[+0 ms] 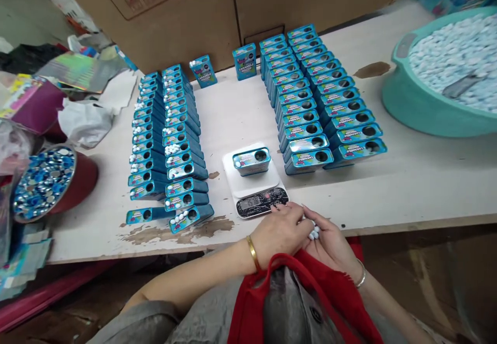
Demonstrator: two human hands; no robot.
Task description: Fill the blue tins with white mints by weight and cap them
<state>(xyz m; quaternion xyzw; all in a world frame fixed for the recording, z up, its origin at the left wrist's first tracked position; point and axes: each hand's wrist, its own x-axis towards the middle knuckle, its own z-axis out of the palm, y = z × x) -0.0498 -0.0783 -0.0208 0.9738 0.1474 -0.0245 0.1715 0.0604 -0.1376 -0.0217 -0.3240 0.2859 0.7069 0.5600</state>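
My right hand (pixel 333 244) is cupped around several small pale candies (pixel 313 231) in its palm, by the table's front edge. Over it, from the left, reaches my left hand (pixel 278 232), its fingers curled in against the candies and the right hand; what is between its fingertips is hidden. Just beyond is a white digital scale (pixel 229 170) with a black control panel, its near edge close to my left fingers. Upright on the scale stands a blue candy tin (pixel 251 163), with a dark round opening in its top and one pale piece on the lid.
Two rows of blue tins (pixel 180 142), many with pale pieces on top, stand left. More tins (pixel 306 100) fill rows to the right. A teal tub (pixel 419 108) of candies holds a scoop (pixel 460 86). A red bucket (pixel 79 178) sits left; a cardboard box (pixel 194 28) stands behind.
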